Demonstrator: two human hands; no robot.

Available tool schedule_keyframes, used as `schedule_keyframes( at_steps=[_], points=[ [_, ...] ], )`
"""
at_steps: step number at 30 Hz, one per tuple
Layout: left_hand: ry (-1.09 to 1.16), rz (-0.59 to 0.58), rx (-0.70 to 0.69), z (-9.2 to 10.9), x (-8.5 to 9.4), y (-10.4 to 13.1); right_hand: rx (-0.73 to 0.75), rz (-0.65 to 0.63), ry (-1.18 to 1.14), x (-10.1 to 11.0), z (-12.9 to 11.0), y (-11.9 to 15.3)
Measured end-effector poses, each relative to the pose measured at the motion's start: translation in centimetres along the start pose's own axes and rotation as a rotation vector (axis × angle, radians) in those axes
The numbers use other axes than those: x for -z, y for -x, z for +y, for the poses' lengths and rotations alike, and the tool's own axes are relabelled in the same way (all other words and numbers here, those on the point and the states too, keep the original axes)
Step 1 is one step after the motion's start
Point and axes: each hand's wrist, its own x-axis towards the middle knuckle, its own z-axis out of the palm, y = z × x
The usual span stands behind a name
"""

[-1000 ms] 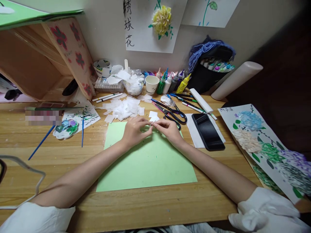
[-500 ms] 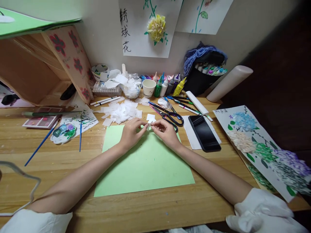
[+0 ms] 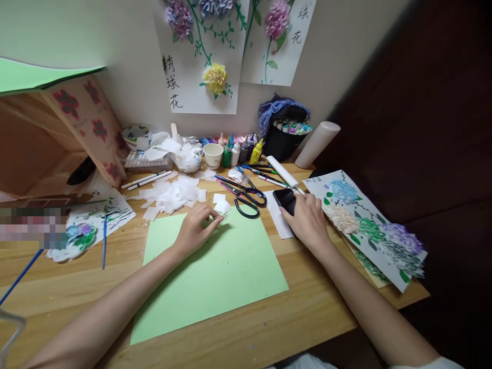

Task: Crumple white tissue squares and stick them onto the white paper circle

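Observation:
My left hand [image 3: 197, 228] is closed in a pinch above the upper part of a green sheet of paper [image 3: 215, 282]. Between thumb and forefinger it holds a small piece of white paper [image 3: 225, 217]. My right hand [image 3: 310, 219] grips a black smartphone [image 3: 285, 198], thumb at its left edge and the other fingers at the far right side; the lower part of the phone is covered by the hand. A folded white paper [image 3: 277, 218] lies under or beside the phone. Black-handled scissors [image 3: 246, 197] rest between my two hands.
A heap of cut white paper squares [image 3: 172, 193] lies behind the green sheet. Behind it stand a paper cup [image 3: 213, 156], glue or paint bottles and a black pen holder [image 3: 282, 141]. A flower picture [image 3: 349, 205] lies at right, a paint palette [image 3: 75, 241] at left.
My right hand has let go of the small paper piece, moved right and taken hold of the phone. My left hand still pinches the piece. The view has turned right and up.

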Motion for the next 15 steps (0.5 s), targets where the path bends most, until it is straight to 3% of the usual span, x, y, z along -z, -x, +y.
schedule_keyframes(
  at_steps=[2,5,9,15],
  points=[
    [-0.013,-0.019,-0.027,0.2,-0.1,0.0,-0.076,-0.08,0.127,-0.1,2.3,0.3],
    [-0.021,-0.028,-0.051,0.4,-0.2,0.0,-0.136,-0.151,0.104,-0.8,3.9,0.3],
    [-0.054,-0.038,-0.063,0.5,-0.2,0.0,-0.228,-0.114,0.043,-1.8,3.6,-0.3],
    [-0.104,-0.073,-0.115,0.2,-0.3,0.2,-0.24,-0.095,0.026,-2.1,2.7,-0.4]
  ],
)
